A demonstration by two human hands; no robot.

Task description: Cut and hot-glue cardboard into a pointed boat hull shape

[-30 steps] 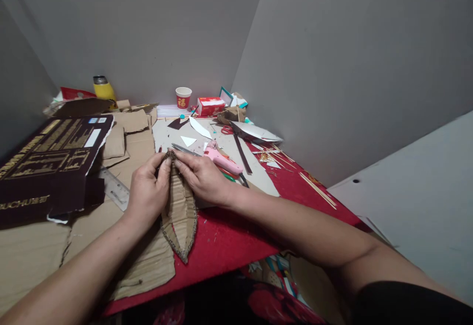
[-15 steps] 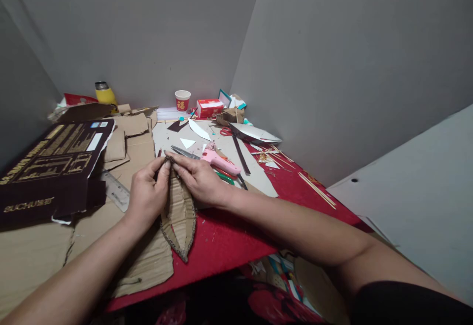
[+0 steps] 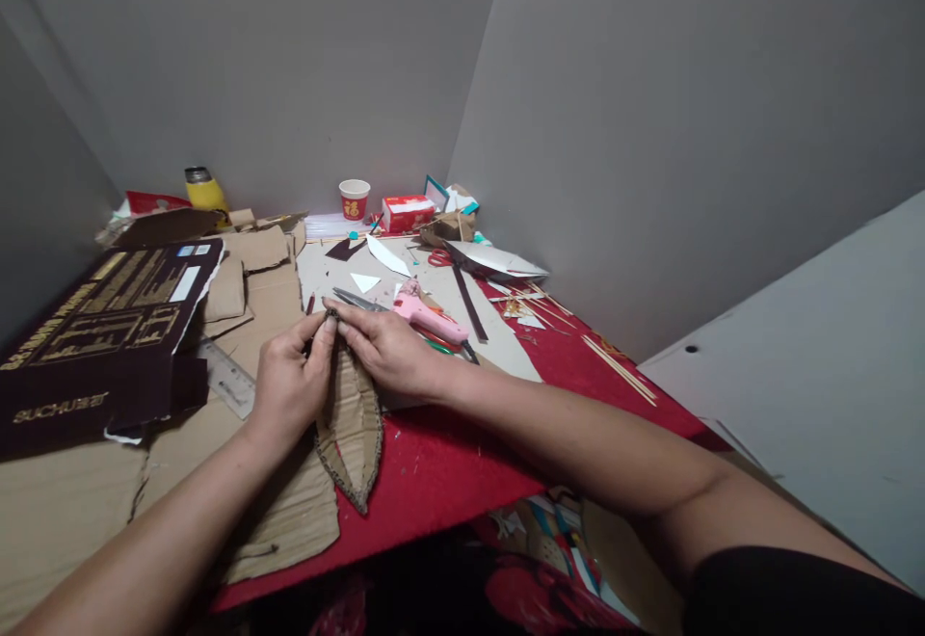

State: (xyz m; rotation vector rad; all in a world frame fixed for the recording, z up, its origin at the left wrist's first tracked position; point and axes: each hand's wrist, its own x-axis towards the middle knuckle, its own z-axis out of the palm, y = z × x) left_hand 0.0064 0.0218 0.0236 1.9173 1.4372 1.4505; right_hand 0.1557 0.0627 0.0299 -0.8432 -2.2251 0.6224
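A boat-shaped piece of corrugated cardboard (image 3: 352, 424) hangs over the table's front area, its pointed lower end toward me. My left hand (image 3: 293, 376) pinches its far tip from the left, thumb on top. From the right, my right hand (image 3: 390, 352) pinches the same tip, and the two thumbs lie side by side. The fingertips under the tip are hidden. Just beyond my right hand lie a pink glue gun (image 3: 426, 316) and the grey blades of scissors (image 3: 354, 299).
At the left lie a dark printed box (image 3: 93, 328), flat cardboard (image 3: 289, 520) and a clear ruler (image 3: 229, 378). Farther back stand a yellow bottle (image 3: 206, 193), a paper cup (image 3: 354, 200) and a red tissue pack (image 3: 409, 213). Thin sticks (image 3: 618, 369) lie right on the red cloth (image 3: 448, 463).
The view has shifted very slightly. Both hands keep their hold on the cardboard tip, with little visible movement.
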